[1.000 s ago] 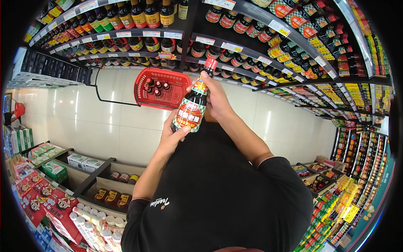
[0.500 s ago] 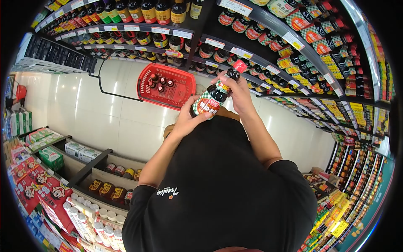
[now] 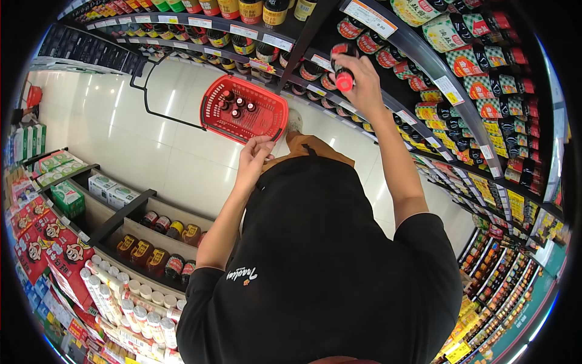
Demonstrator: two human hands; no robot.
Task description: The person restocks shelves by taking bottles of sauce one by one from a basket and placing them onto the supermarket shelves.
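Observation:
My right hand (image 3: 362,79) is closed around the neck of a dark sauce bottle (image 3: 344,51). The bottle's red cap points toward me, and its base is at the edge of a shelf (image 3: 357,9) of similar bottles. Part of its label is hidden by my fingers. My left hand (image 3: 256,153) is held in front of my waist with nothing in it, its fingers loosely bent and apart from the thumb. Below and beyond it, a red shopping basket (image 3: 276,124) holds several small dark bottles (image 3: 236,113).
Shelves of sauce bottles (image 3: 467,60) with price tags curve across the front and right. A black metal frame (image 3: 148,103) stands on the pale tiled floor (image 3: 182,158) left of the basket. Behind to the left is a low display (image 3: 142,255) with jars and cartons.
The bottle has moved from both hands in front of my chest forward to the shelf in my right hand. My left hand has let go of it and dropped back slightly.

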